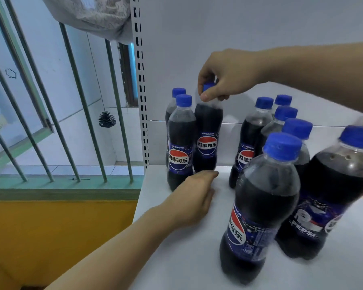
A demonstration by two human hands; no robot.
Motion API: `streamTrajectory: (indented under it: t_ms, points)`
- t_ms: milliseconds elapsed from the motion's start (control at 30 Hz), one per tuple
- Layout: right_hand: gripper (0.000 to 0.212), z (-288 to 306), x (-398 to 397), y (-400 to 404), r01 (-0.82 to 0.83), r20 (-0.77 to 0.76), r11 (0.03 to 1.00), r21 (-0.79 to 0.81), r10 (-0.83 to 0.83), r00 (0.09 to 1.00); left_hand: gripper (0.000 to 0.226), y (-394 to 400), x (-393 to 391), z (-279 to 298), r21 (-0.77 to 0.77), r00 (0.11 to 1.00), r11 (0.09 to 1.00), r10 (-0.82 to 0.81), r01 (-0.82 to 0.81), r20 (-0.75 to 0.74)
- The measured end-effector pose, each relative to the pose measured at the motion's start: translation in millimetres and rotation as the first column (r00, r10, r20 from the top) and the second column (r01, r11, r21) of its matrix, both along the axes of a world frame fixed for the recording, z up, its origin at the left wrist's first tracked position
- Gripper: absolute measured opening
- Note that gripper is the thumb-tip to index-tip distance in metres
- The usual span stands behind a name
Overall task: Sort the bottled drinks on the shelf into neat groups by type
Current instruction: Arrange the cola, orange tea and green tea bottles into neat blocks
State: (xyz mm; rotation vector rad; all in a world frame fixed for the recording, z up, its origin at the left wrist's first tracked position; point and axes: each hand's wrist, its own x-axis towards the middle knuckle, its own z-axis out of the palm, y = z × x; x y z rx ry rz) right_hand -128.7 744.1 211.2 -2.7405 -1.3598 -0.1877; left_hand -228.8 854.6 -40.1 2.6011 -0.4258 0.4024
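The right hand [226, 77] reaches in from the right, arm level, fingers and thumb pinching the blue cap of a dark cola plastic bottle with a blue label [207, 130]. That bottle stands upright on the white shelf [176, 258], touching two like bottles [180, 141] to its left. The left hand [194, 195] lies palm-down in front of that bottle, fingers relaxed, close together. More cola bottles [266, 201] cluster to its right.
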Motion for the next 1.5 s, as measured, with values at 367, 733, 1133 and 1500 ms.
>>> streamTrajectory:
  t_ms: [367,733,1133,1500]
  points:
    - [0.024,-17,25,2,0.066,-0.074,0.998,0.015,-0.064,0.995,0.059,-19,38,-38,-0.116,0.983,0.983,0.129,-0.145,-0.132]
    - [0.019,7,12,-72,0.129,-0.048,0.896,-0.424,-0.165,0.985,0.060,-7,21,-31,-0.127,0.986,0.991,0.021,-0.043,-0.166]
    - [0.016,4,4,-49,-0.122,-0.163,0.990,-0.068,0.110,0.981,0.013,1,-21,8,-0.113,0.995,0.989,-0.101,0.099,-0.014]
    - [0.014,-5,-2,-22,-0.137,-0.174,0.990,-0.043,0.128,0.976,0.016,-2,-22,7,-0.117,0.998,0.991,-0.068,0.068,0.005]
